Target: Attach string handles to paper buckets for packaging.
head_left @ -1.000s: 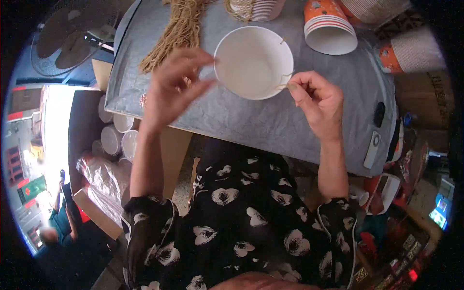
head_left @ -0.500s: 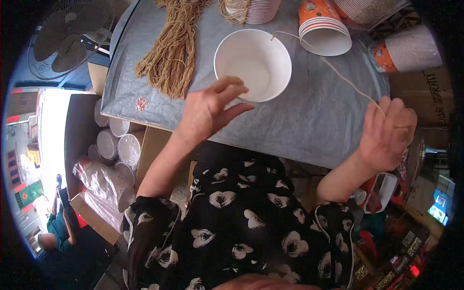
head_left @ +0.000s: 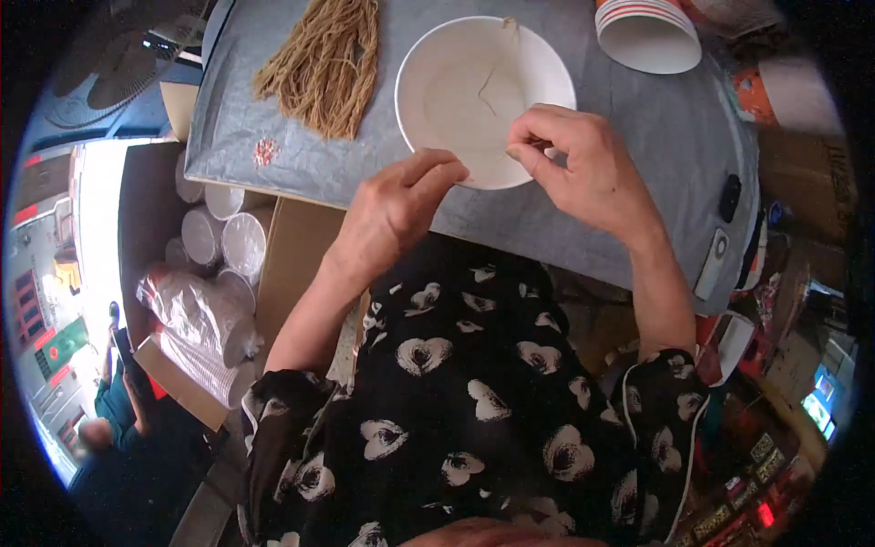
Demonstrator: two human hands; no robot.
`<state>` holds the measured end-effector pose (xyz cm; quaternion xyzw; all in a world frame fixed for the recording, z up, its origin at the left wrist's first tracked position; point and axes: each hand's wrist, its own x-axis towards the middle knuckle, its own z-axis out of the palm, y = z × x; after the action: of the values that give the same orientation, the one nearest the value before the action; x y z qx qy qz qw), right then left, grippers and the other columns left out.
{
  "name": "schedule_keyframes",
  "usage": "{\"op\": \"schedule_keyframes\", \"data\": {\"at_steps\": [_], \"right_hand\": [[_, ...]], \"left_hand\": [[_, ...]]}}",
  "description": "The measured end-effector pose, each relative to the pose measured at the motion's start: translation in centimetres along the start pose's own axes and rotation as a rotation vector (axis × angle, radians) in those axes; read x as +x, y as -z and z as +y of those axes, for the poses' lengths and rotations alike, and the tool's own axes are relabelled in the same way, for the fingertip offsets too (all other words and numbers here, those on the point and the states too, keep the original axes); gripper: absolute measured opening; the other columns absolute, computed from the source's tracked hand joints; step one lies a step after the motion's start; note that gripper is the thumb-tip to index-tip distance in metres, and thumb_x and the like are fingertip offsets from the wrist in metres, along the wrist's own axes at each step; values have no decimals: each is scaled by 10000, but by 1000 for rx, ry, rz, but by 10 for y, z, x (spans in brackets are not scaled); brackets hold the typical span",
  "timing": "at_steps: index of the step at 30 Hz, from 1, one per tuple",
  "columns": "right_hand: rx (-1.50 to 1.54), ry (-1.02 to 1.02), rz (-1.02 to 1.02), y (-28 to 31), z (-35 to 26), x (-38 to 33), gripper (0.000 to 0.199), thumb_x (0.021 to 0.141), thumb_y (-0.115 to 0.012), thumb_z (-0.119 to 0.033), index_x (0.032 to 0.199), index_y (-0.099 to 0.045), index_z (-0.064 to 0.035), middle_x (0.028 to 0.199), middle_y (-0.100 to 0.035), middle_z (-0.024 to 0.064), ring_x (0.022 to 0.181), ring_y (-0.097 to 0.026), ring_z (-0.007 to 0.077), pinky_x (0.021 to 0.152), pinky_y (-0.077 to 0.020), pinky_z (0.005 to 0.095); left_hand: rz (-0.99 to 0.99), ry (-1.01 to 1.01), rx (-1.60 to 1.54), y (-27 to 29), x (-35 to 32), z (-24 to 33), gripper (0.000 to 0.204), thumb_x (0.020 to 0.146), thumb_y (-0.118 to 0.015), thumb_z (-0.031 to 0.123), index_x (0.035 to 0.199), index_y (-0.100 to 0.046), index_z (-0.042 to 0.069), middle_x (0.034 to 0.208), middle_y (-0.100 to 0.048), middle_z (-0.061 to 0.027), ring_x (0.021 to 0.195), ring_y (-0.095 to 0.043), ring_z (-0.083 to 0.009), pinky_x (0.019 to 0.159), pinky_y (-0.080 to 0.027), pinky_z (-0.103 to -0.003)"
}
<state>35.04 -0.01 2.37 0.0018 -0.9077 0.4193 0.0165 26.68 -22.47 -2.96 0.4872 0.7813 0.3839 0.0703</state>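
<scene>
A white paper bucket [head_left: 447,77] sits on the grey-covered table, its open mouth facing me. At its near rim my left hand [head_left: 392,205] is closed, fingertips and thumb pinched on the edge. My right hand [head_left: 588,173] is over the near right rim, thumb and forefinger pinched together; the thin string [head_left: 488,91] runs toward it inside the bucket, though the pinched part is hidden. A small tuft of string [head_left: 511,27] shows at the far rim. Left of the bucket lies a bundle of tan twine [head_left: 324,73].
Nested paper buckets [head_left: 649,41] stand at the far right, with an orange one [head_left: 755,96] nearby. A black object [head_left: 729,198] and a white device [head_left: 714,263] lie at the right edge. Wrapped buckets [head_left: 202,235] fill a carton at left; a fan [head_left: 118,68] and a person [head_left: 118,410] are beyond.
My right hand has come in from the far right to the bucket's rim, bringing the string inward. The left hand has closed at the near rim. The view has shifted slightly.
</scene>
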Motion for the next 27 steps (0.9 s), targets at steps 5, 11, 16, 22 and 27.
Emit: {"op": "schedule_keyframes", "data": {"at_steps": [5,11,16,22,27], "right_hand": [[15,-68,-23,-15,-7,-2,93,886,-629,-93,864,-626,-3,784,-658,141,696,-674,283,634,-517,383],[-34,-49,-73,-26,-11,-3,64,868,-646,-25,877,-611,28,797,-651,120,680,-654,188,636,-515,302],[-11,-63,-93,-31,-10,-3,59,871,-636,-24,867,-609,28,779,-642,121,679,-659,191,629,-514,307],[-11,-34,-74,-34,-9,-3,96,875,-628,-93,837,-605,-8,774,-649,154,704,-653,351,629,-494,435],[-6,-70,-98,-34,-11,-4,88,873,-632,-95,853,-616,-11,776,-655,151,709,-657,347,636,-501,431]], "left_hand": [[-4,25,-39,-2,-11,2,181,866,-664,-13,1034,-641,50,1064,-683,-100,917,-697,-301,747,-576,-361],[-37,53,-51,-1,-18,4,163,872,-662,-2,1023,-628,47,1088,-685,-90,924,-697,-303,749,-579,-368],[-14,57,-42,-4,-19,6,161,869,-670,13,1019,-625,52,1076,-683,-86,905,-696,-310,739,-580,-372],[-24,46,-45,-3,-19,5,178,860,-672,9,1025,-621,53,1070,-679,-88,897,-693,-317,734,-580,-379],[-41,51,-46,-1,-20,7,189,859,-669,8,1036,-615,49,1072,-677,-91,903,-691,-324,743,-580,-384]]}}
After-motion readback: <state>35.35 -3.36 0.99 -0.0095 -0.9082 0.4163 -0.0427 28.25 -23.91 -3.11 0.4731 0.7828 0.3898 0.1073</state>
